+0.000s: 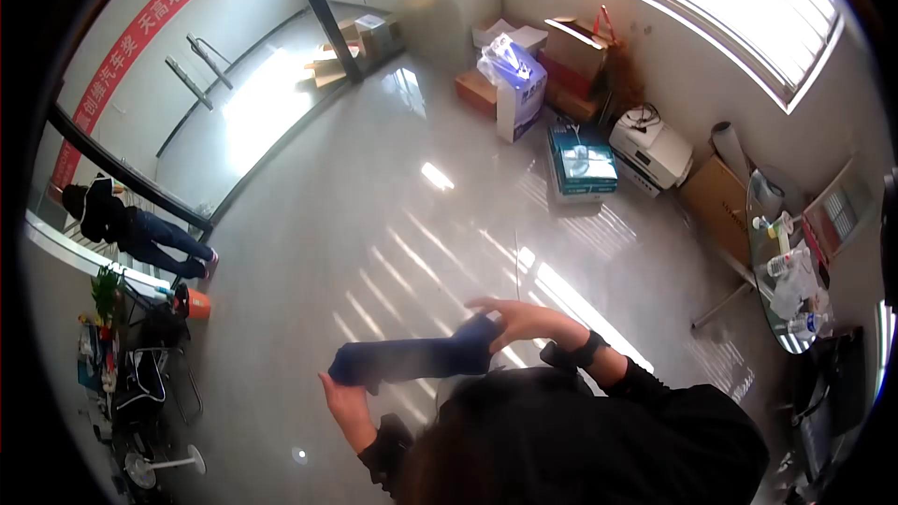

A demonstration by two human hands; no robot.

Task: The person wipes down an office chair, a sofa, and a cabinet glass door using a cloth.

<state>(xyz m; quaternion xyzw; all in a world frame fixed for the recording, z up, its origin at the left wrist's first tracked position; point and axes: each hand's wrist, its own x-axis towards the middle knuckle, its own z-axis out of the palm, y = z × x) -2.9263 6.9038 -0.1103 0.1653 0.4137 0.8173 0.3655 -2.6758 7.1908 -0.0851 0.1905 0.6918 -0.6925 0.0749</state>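
Observation:
A long, dark blue piece of folded cloth point(412, 361) stretches between my two hands above the floor; its exact kind is unclear. My left hand point(348, 409) grips its left end from below, with the thumb showing at the edge. At the other end, where the cloth bends upward, my right hand point(521, 320) pinches it, one finger reaching out past the top. Black sleeves and a dark band at the right wrist lead back to my body, and dark hair covers part of the lower view.
Boxes point(521, 98), a teal package point(582, 161) and a white printer point(652, 147) stand along the far wall. At right is a glass table point(793, 339) with bottles and bags. A person point(140, 229) stands left, near an orange bucket point(197, 304) and chair point(187, 383).

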